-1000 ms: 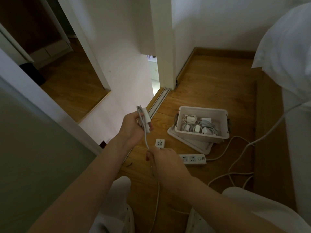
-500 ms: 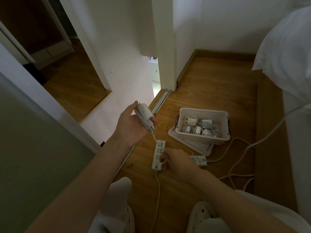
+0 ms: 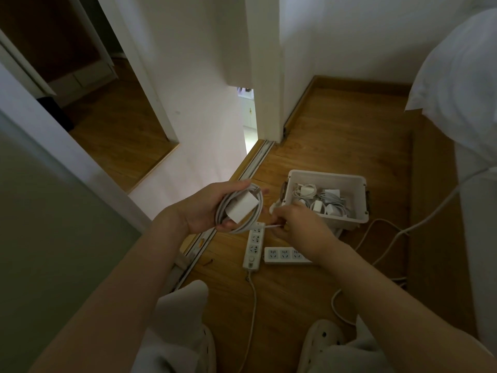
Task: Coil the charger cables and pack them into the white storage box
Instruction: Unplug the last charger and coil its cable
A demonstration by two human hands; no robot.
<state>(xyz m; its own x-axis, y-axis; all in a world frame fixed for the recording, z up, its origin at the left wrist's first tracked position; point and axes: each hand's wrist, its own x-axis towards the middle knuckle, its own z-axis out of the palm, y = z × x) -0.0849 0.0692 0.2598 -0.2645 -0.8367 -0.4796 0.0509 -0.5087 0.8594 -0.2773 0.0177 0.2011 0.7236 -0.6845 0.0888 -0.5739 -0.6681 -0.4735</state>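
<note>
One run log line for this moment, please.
left hand: holds coiled charger; right hand: pinches cable tail; white storage box: open, chargers inside

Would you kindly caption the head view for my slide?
Left hand holds a coiled charger; right hand pinches its cable end near the white box.

Wooden floor (image 3: 336, 135) covers the area. Two white power strips lie on it near centre. The first power strip (image 3: 254, 244) points toward 12 o'clock, and its cord (image 3: 252, 305) leaves toward 6 o'clock. The second power strip (image 3: 285, 254) lies crosswise just beside it at 3 o'clock, its far end hidden. A sliding-door track (image 3: 255, 162) runs diagonally from 12 toward 7 o'clock. A white door panel (image 3: 263, 63) stands at 12 o'clock, with a narrow bright gap (image 3: 248, 114) at its 9 o'clock side. White bedding (image 3: 457, 76) overhangs at 2 o'clock. A loose white cord (image 3: 387, 240) loops at 3 o'clock. One pale perforated clog (image 3: 322, 336) sits at 5 o'clock, and a second clog (image 3: 208, 348) at 6 o'clock.
</note>
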